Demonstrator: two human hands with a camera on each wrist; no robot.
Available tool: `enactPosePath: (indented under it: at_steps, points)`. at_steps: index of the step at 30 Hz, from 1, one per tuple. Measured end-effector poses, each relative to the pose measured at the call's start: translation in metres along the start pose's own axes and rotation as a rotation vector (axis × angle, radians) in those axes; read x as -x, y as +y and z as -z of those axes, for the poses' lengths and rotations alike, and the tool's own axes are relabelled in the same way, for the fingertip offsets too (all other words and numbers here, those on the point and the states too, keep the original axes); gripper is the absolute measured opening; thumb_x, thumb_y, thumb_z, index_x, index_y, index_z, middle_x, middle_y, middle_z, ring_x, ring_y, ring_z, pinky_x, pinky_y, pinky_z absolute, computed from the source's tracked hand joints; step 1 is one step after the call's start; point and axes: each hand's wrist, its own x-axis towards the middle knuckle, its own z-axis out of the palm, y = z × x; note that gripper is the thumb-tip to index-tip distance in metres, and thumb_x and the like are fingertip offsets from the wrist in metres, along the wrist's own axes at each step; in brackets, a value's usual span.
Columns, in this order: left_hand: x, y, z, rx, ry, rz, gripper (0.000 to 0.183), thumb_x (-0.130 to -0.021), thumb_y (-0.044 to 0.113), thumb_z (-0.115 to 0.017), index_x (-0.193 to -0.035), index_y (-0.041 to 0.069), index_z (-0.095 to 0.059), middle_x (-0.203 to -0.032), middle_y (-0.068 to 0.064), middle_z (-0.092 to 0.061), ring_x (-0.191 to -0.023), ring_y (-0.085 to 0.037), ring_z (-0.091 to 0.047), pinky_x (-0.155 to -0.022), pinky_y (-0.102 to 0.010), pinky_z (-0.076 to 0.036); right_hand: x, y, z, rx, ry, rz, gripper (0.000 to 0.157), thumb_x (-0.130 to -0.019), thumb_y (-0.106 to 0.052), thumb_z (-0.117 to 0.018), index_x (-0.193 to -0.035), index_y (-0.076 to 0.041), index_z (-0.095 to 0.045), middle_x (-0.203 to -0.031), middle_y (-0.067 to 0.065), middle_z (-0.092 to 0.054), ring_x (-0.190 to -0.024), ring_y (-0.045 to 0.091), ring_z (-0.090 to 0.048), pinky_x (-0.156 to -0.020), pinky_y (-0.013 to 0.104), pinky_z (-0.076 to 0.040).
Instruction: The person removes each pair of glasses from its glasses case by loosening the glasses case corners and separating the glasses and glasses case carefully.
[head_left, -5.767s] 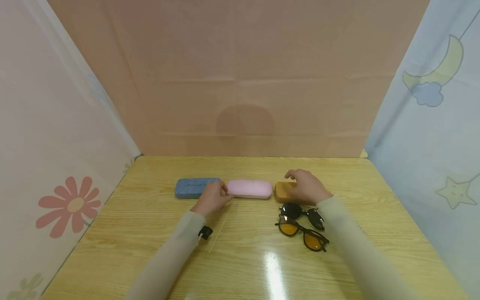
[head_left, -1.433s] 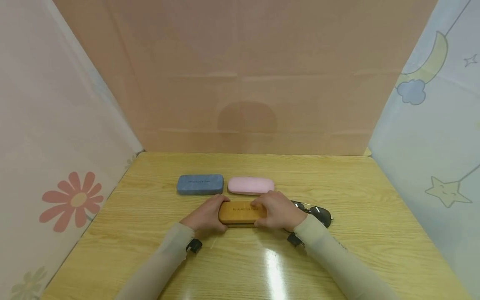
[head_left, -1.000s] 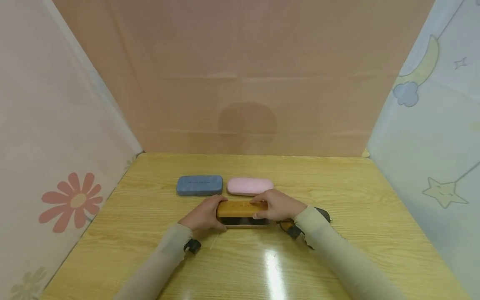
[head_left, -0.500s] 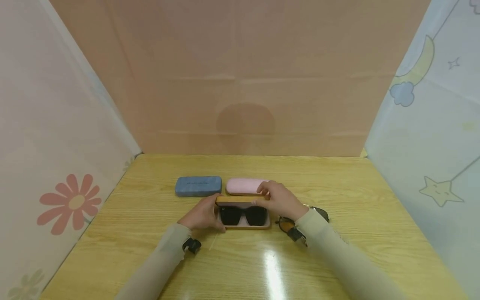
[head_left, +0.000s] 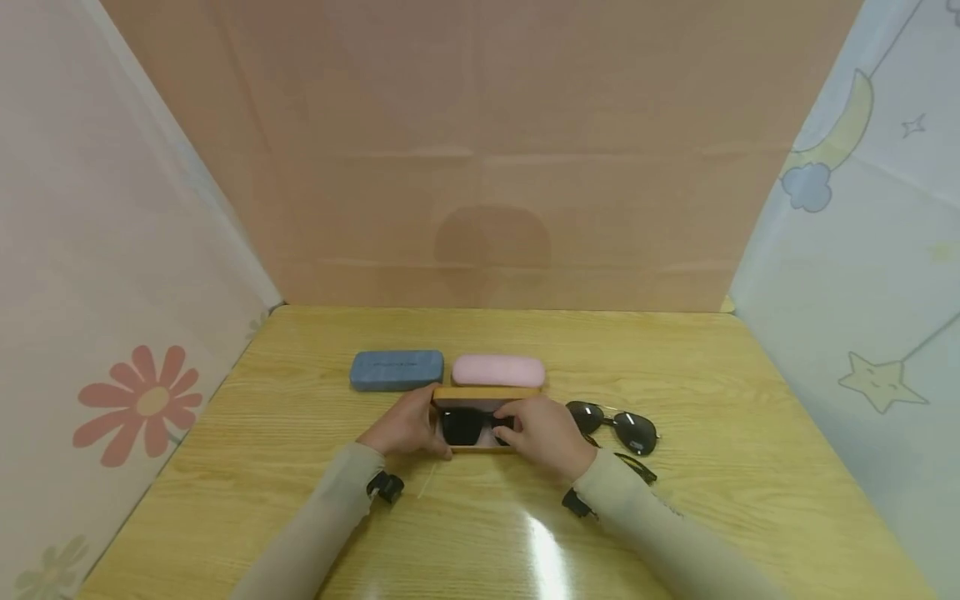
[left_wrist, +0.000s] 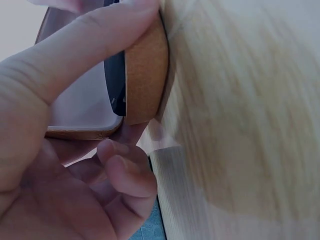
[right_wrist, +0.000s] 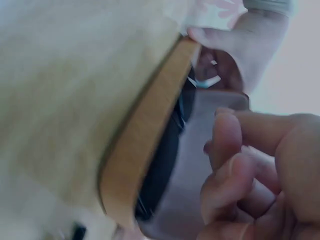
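Observation:
A mustard-yellow glasses case (head_left: 487,393) stands with its lid raised in front of a pink case, its lining pale. Inside lie black sunglasses (head_left: 461,426). My left hand (head_left: 408,423) grips the case's left end, thumb along the front wall (left_wrist: 147,75) and fingers behind. Over the case's right half reaches my right hand (head_left: 547,437), its fingertips overlapping the right lens in the head view. In the right wrist view these loosely bent fingers (right_wrist: 227,132) hover by the lid lining, with nothing between them.
Behind the open case, a blue glasses case (head_left: 397,371) and a pink glasses case (head_left: 498,371) lie side by side. Dark aviator sunglasses (head_left: 636,433) rest to the right. Black-framed glasses (head_left: 637,468) in front of them are mostly hidden by the right hand and sleeve.
The yellow case came from the right row end to the front middle, and its lid has swung up, revealing sunglasses. My right hand has left the lid and moved down to the lenses.

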Motion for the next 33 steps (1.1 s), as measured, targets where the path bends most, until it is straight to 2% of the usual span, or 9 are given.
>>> enactPosePath:
  at_steps: [3,7,13,22,29,33]
  points:
    - [-0.001,0.0,0.0,-0.007,0.0,-0.003,0.084,-0.056,0.017,-0.1,-0.126,0.007,-0.055,-0.108,-0.004,-0.064,-0.084,-0.018,-0.054,-0.076,-0.038,-0.047,-0.004,-0.001,-0.011,-0.014,-0.004,-0.019,0.021,-0.088,-0.021,-0.075,-0.106,-0.009,-0.077,-0.06,-0.009,-0.06,-0.051,0.0,-0.048,-0.046,0.024,-0.04]
    - [-0.001,0.0,-0.001,-0.008,-0.011,-0.019,0.082,-0.057,0.017,-0.1,-0.126,0.007,-0.056,-0.108,-0.005,-0.065,-0.083,-0.018,-0.055,-0.075,-0.038,-0.047,-0.007,-0.002,-0.023,-0.013,0.01,-0.054,0.02,-0.087,-0.02,-0.075,-0.103,-0.009,-0.077,-0.071,-0.004,-0.068,-0.053,0.003,-0.051,-0.048,0.027,-0.043]
    - [0.0,-0.001,0.001,-0.016,-0.014,-0.002,0.08,-0.057,0.019,-0.1,-0.124,0.009,-0.056,-0.104,-0.005,-0.064,-0.079,-0.018,-0.055,-0.072,-0.037,-0.047,-0.012,-0.008,-0.031,0.007,0.055,-0.1,0.016,-0.087,-0.017,-0.072,-0.099,-0.01,-0.077,-0.088,0.003,-0.074,-0.067,0.013,-0.064,-0.053,0.032,-0.049]
    - [0.002,-0.004,0.003,-0.012,-0.016,0.004,0.077,-0.057,0.019,-0.1,-0.121,0.01,-0.057,-0.1,-0.004,-0.064,-0.076,-0.018,-0.055,-0.069,-0.038,-0.047,-0.02,-0.012,-0.034,0.016,0.061,-0.147,0.008,-0.086,-0.014,-0.073,-0.091,-0.012,-0.079,-0.087,0.001,-0.074,-0.073,0.014,-0.067,-0.054,0.032,-0.05]
    - [0.001,-0.001,0.003,-0.023,-0.013,0.009,0.078,-0.058,0.019,-0.1,-0.122,0.011,-0.057,-0.109,-0.004,-0.065,-0.09,-0.017,-0.057,-0.081,-0.041,-0.048,-0.019,-0.011,-0.036,0.042,0.075,-0.131,0.013,-0.086,-0.011,-0.071,-0.096,-0.011,-0.079,-0.09,0.003,-0.075,-0.074,0.017,-0.068,-0.053,0.032,-0.05]
    - [0.001,-0.001,0.003,-0.02,-0.012,0.002,0.078,-0.057,0.019,-0.1,-0.123,0.011,-0.058,-0.111,-0.001,-0.065,-0.099,-0.018,-0.059,-0.089,-0.043,-0.049,-0.017,-0.011,-0.033,0.06,0.084,-0.118,0.014,-0.086,-0.01,-0.07,-0.097,-0.011,-0.079,-0.09,0.003,-0.075,-0.069,0.014,-0.065,-0.05,0.029,-0.047]
